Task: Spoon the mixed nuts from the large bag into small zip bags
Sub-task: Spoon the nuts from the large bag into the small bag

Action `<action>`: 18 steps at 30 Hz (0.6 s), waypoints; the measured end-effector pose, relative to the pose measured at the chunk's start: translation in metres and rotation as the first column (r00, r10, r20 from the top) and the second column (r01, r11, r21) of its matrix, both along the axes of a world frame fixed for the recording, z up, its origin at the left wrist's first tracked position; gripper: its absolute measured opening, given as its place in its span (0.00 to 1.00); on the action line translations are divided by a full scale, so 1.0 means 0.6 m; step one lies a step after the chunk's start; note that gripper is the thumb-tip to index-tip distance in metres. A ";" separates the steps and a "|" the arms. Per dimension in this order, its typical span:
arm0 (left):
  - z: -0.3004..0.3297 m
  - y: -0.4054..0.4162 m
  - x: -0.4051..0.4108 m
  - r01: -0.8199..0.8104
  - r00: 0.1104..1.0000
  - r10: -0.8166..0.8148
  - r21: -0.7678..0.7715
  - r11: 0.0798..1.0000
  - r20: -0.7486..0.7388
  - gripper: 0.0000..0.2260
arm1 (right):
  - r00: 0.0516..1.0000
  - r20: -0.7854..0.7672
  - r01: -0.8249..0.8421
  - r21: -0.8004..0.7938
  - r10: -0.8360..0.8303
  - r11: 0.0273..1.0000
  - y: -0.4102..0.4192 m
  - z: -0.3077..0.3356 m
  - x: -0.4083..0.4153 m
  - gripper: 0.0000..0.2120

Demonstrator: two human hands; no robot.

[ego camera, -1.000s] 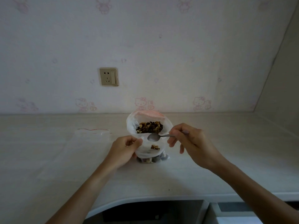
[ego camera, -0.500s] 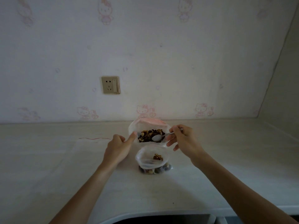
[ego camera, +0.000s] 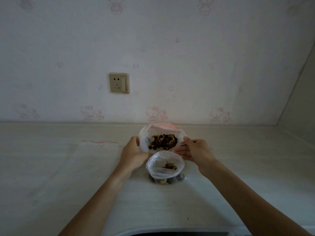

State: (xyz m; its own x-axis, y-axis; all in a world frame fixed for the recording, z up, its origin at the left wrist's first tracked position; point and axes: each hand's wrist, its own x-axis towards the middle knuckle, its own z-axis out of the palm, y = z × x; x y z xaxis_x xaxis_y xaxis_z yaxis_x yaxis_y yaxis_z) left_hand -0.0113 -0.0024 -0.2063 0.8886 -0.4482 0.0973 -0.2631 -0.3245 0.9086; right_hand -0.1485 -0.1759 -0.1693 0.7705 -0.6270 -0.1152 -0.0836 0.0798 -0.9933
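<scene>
The large bag [ego camera: 144, 133] stands open at the back of the counter, full of mixed nuts [ego camera: 162, 142], with a pink fold at its far rim. In front of it stands a small zip bag [ego camera: 154, 169], its mouth open, with a few nuts [ego camera: 168, 166] inside and more at its bottom. My left hand [ego camera: 134, 154] grips the large bag's left side, thumb on its wall. My right hand [ego camera: 194, 150] pinches a metal spoon [ego camera: 183, 144] whose handle points left into the large bag. The spoon's bowl is hidden among the nuts.
Flat clear zip bags with a red strip [ego camera: 100, 142] lie on the pale counter to the left. A wall socket [ego camera: 119, 83] sits above them. A side wall closes the right end. The counter's curved front edge [ego camera: 170, 231] is near me.
The spoon went from over the small bag back into the large bag. My left hand let go of the small bag's rim and took the large bag's side. The view tilted up.
</scene>
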 end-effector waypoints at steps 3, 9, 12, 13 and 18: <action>0.001 0.001 -0.003 0.018 1.000 -0.018 -0.019 1.000 -0.011 0.32 | 0.999 0.004 0.049 0.018 -0.049 0.999 0.004 -0.002 0.008 0.18; 0.007 0.000 -0.007 0.049 0.997 -0.053 -0.064 0.997 -0.054 0.32 | 0.994 0.026 0.104 -0.047 -0.102 0.993 0.010 -0.006 0.020 0.17; 0.010 -0.002 -0.008 0.055 0.996 -0.059 -0.069 0.996 -0.060 0.34 | 0.998 0.015 0.059 -0.194 -0.057 0.979 0.016 -0.011 0.026 0.17; 0.011 -0.002 -0.008 0.056 0.996 -0.061 -0.072 0.996 -0.060 0.34 | 0.999 0.014 0.041 -0.226 -0.039 0.973 0.016 -0.012 0.027 0.17; 0.011 -0.005 -0.010 0.047 0.997 -0.053 -0.111 0.993 -0.051 0.33 | 0.998 0.032 0.065 -0.169 -0.061 0.983 0.005 -0.015 0.018 0.16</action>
